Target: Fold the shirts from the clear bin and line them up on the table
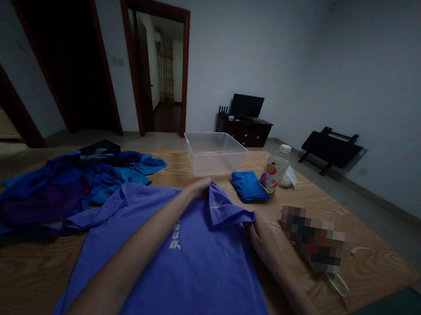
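Note:
A purple-blue T-shirt with pale printed characters lies spread on the wooden table in front of me. My left hand is closed on the shirt's upper edge near the collar. Farther right, my right hand pinches the sleeve side of the same shirt. Between the hands the cloth is lifted and partly turned over, showing a small pale mark. The shirt's other sleeve stretches out to the left. Just beyond my hands sits a folded blue cloth.
Behind the shirt stands a clear plastic bin. A drink bottle with a white cap is beside the folded cloth. Heaped clothes cover the table's left side. A blurred-out item and a white cord lie to the right.

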### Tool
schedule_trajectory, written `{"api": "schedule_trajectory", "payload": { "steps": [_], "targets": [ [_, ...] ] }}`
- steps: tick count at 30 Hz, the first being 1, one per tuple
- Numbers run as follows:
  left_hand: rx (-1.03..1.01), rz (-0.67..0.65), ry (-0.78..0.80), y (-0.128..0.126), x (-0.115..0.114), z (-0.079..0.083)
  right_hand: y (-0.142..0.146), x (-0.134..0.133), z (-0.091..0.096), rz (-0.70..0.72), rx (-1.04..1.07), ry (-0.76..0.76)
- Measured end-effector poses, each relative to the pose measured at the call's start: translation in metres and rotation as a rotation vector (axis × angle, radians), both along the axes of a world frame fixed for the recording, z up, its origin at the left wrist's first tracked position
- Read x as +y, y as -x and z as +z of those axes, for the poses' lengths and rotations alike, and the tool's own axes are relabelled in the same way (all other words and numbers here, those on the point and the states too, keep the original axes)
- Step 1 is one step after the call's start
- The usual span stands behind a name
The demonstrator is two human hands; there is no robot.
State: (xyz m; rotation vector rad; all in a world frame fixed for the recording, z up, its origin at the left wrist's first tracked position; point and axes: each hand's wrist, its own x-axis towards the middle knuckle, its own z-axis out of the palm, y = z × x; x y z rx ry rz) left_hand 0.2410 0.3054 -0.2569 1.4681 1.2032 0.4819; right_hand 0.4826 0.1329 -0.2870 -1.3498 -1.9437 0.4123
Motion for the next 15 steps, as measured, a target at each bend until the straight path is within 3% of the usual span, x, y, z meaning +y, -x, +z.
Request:
{"api": "schedule_trajectory", "payload": {
  "steps": [4,10,15],
  "targets": [
    [0.177,0.005,0.027,0.011,0.002,0.002,0.002,0.004,-0.006,0.155,-0.034,-0.007],
    [0.371,0.037,-0.127,0.004,0.012,0.009,0.009,0.016,-0.005,0.204,-0.046,-0.005],
    [0.401,0.074,-0.249,-0.009,0.023,0.013,0.018,0.028,0.002,0.054,0.276,0.171]
  ]
}}
